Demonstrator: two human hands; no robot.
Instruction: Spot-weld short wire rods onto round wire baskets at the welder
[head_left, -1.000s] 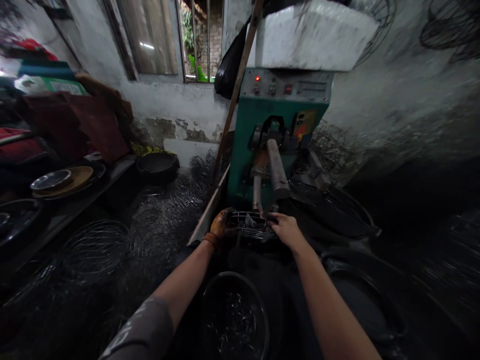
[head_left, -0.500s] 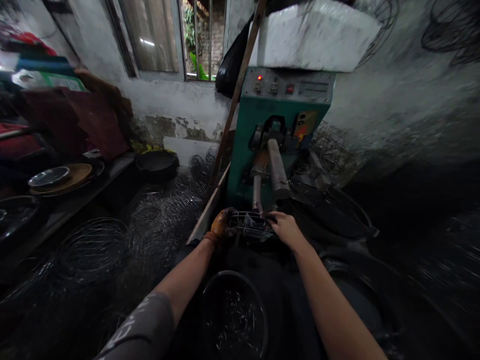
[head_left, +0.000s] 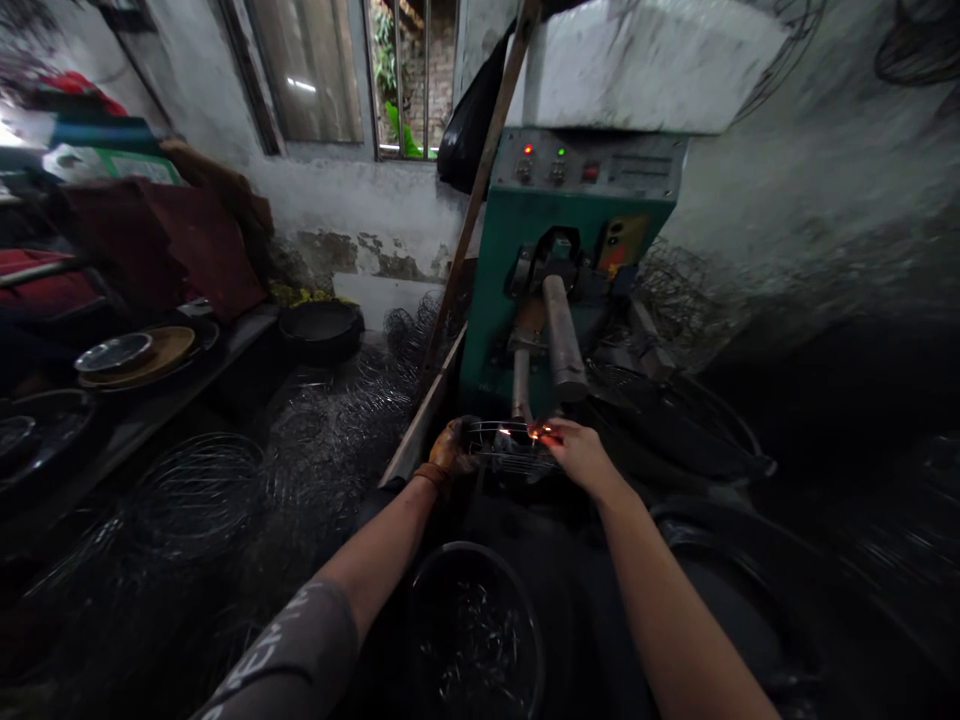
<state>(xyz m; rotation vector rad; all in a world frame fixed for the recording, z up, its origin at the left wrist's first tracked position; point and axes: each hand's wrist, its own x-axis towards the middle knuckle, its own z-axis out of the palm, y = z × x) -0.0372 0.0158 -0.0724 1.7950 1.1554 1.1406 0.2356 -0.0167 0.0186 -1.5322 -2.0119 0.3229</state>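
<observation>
A round wire rack [head_left: 510,460] of thin metal rods is held under the electrodes of a green spot welder [head_left: 495,230]. My left hand [head_left: 450,450], in an orange-brown glove, grips the rack's left side. At its right side my bare right hand [head_left: 581,452] has its fingers pinched together; what lies between them is too small and dark to name. Bright sparks glow at those fingertips, right below the lower electrode arm [head_left: 521,385]. Directly under the hands stands a dark bowl [head_left: 536,640] with several short metal pieces in it.
Wire racks [head_left: 199,490] lie in a heap at left, beside a low bench [head_left: 157,425] bearing round pans. A wooden post [head_left: 469,215] leans by the welder. Dark basins [head_left: 750,600] stand at right. A white foam box [head_left: 637,65] sits on the welder.
Sparks have appeared by my right fingertips, and a green lamp beside the red one on the welder has lit. Both hands keep nearly the same place; the view has shifted slightly.
</observation>
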